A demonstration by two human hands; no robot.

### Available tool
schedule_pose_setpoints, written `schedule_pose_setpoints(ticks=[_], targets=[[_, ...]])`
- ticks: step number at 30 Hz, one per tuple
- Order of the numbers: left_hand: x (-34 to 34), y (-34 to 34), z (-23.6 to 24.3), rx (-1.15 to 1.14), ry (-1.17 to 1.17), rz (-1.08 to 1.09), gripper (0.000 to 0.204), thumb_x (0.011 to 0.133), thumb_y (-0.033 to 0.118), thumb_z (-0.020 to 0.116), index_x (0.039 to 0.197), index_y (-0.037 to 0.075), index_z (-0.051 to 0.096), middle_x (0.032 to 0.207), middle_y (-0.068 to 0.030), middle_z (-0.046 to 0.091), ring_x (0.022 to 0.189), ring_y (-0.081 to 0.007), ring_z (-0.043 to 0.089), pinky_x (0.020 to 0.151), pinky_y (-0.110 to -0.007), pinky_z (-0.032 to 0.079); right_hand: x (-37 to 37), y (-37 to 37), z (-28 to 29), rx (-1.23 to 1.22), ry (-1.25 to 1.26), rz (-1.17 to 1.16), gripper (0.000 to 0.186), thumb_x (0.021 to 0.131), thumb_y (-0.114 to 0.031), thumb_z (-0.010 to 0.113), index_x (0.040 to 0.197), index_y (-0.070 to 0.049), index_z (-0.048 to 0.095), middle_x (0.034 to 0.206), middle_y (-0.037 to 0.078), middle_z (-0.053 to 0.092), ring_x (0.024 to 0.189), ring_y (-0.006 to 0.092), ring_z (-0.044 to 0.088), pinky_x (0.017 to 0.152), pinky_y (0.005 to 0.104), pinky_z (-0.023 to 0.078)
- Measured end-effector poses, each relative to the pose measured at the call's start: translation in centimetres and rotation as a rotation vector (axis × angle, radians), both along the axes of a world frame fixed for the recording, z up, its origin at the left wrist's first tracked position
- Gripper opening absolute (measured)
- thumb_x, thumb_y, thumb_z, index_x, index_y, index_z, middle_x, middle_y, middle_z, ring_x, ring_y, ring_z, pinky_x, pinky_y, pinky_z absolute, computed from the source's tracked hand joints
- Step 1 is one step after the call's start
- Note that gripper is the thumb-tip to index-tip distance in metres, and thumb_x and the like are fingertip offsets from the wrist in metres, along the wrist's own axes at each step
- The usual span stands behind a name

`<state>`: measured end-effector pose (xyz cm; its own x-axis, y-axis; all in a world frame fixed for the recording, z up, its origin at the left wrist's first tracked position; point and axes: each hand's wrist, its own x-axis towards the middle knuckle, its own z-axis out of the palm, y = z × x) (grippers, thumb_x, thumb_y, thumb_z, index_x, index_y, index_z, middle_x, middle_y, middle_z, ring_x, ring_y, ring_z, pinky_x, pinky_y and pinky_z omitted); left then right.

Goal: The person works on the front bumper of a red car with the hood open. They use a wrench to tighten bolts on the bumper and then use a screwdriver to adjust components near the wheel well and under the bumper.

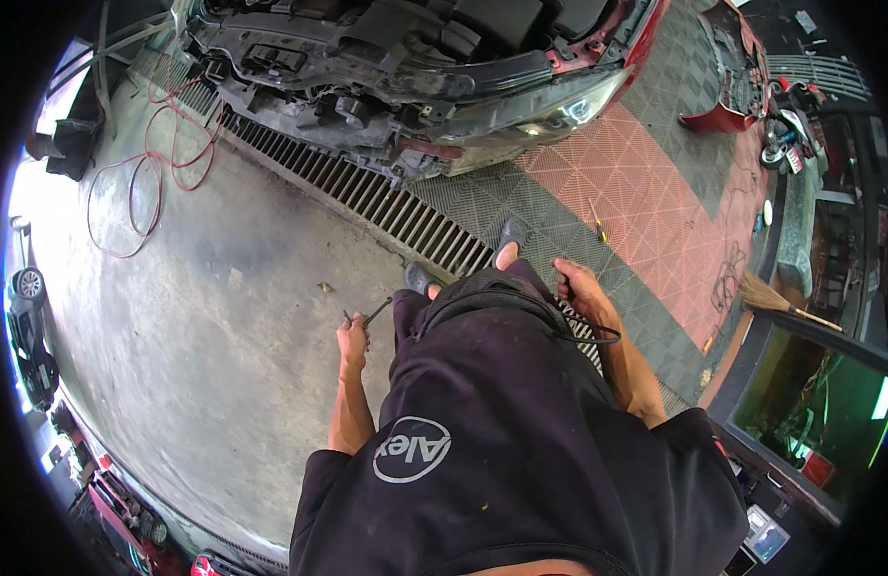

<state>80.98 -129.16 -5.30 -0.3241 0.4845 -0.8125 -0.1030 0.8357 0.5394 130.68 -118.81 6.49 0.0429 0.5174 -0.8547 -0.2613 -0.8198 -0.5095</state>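
Observation:
My left hand [353, 340] is low at my left side, its fingers closed round a slim dark rod-shaped hand tool [378, 312]. The tool's exact kind is too small to make out. On the other side my right hand [580, 286] hangs beside my hip with the fingers curled in; whatever they may hold is hidden. Both hands are well apart from the car [405, 86] ahead, whose front stands stripped of its bumper, with the hood area open and a headlight [568, 104] showing on its right.
A slotted drain grate [367, 197] crosses the floor before my feet. Red hose [159, 158] lies coiled at left. On the red and grey tiles rests a yellow-handled screwdriver [600, 230]. A red bumper [732, 86], a broom [765, 293] and a glass tank [799, 403] are at right.

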Motion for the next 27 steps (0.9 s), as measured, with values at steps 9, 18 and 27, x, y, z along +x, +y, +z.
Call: schedule_pose_setpoints(ticks=[9,18,27], targets=[[-0.1,0.2,0.0,0.320,0.443,-0.093,0.037,0.089,0.003,0.045,0.118,-0.003,0.066,0.086,-0.0083,0.063,0.079,-0.0192,0.058,0.077,-0.033,0.049,-0.5,-0.3,0.5,-0.030,-0.017,-0.029,0.030,0.106,-0.019,0.054,0.131,-0.003,0.060,0.088,0.005,0.064,0.062,0.0105,0.048,0.055,0.0268,0.041],[-2.9,3.9,1.3,0.522,0.166,0.369,0.031,0.089,0.007,0.051,0.114,-0.003,0.067,0.081,-0.0091,0.064,0.073,-0.0182,0.059,0.069,-0.032,0.049,0.0,-0.8,-0.1,-0.021,0.050,-0.029,0.031,0.106,-0.033,0.056,0.118,-0.005,0.061,0.068,-0.005,0.039,0.057,0.0094,0.036,0.052,0.0265,0.032],[-1.8,8.3,3.1,0.430,-0.513,0.465,0.037,0.099,0.021,0.058,0.122,-0.007,0.060,0.062,-0.0008,0.042,0.057,-0.0144,0.042,0.060,-0.031,0.039,-1.2,-0.9,0.9,-0.026,-0.016,0.041,0.049,0.102,-0.050,0.058,0.119,-0.003,0.060,0.062,-0.007,0.029,0.053,0.0080,0.029,0.049,0.0255,0.024]])
